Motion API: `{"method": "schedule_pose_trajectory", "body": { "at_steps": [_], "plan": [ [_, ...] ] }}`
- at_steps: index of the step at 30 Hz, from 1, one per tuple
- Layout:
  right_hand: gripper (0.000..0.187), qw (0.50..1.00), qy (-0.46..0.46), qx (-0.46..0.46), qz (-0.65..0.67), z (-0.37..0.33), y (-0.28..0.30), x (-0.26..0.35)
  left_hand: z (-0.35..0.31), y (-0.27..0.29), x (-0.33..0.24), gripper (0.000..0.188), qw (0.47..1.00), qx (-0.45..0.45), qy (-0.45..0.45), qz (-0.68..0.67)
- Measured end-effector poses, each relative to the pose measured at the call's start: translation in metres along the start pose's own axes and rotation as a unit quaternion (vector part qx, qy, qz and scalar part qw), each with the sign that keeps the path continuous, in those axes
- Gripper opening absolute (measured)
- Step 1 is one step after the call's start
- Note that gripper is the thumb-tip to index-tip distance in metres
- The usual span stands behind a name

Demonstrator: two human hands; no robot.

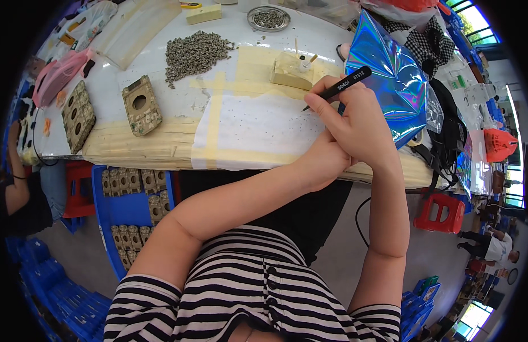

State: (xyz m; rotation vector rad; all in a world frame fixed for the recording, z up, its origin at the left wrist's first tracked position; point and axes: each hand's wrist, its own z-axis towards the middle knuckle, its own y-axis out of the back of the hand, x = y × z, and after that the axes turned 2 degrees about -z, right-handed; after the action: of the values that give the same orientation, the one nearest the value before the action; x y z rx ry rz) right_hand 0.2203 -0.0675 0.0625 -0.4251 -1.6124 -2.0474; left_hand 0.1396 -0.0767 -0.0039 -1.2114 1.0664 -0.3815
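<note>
My right hand [358, 122] is closed around black tweezers [348, 84], whose tips point down and left over a white sheet [247, 128]. Tiny dark specks lie scattered on that sheet, and yellowish tape runs along its edges. My left hand [328, 162] rests at the table's front edge, against the right wrist; its fingers are hidden there. Just beyond the tweezers, a pale yellow block [286, 75] carries a small white bottle [303, 64] and thin sticks. Two camouflage-patterned housings with round holes, one [144, 119] nearer the sheet and another [77, 128] farther left, lie on the table.
A heap of small metal parts [195, 54] lies beyond the sheet, near a round metal dish [268, 20] holding more. A shiny blue bag [383, 68] stands close on the right. Below the table edge, a blue tray [127, 210] holds several camouflage housings. A red stool [440, 212] is at right.
</note>
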Motion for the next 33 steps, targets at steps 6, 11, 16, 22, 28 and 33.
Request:
{"method": "schedule_pose_trajectory", "body": {
  "at_steps": [6,11,16,22,28,33],
  "plan": [
    [0.031,0.997,0.0,0.066,-0.049,0.001,-0.003,-0.004,0.0,0.004,-0.002,0.034,0.997,0.05,-0.006,0.052],
    [0.022,0.998,0.012,0.06,-0.021,-0.001,-0.002,0.0,0.002,0.004,0.0,0.03,0.999,0.037,0.005,0.032],
    [0.019,0.998,0.012,0.062,-0.01,-0.001,-0.001,0.001,0.001,0.006,-0.001,0.029,0.996,0.055,0.007,0.064],
    [0.018,0.996,0.026,0.059,-0.053,-0.001,-0.001,0.0,0.002,0.012,0.003,0.039,0.998,0.056,0.019,0.029],
    [0.017,0.997,0.045,0.04,-0.056,-0.003,0.002,0.008,0.001,0.011,0.001,0.04,0.998,0.06,0.013,0.015],
    [0.011,0.996,0.026,-0.086,0.019,-0.02,0.022,0.009,-0.003,-0.002,-0.015,0.037,0.995,0.019,0.102,-0.009]
  ]
}}
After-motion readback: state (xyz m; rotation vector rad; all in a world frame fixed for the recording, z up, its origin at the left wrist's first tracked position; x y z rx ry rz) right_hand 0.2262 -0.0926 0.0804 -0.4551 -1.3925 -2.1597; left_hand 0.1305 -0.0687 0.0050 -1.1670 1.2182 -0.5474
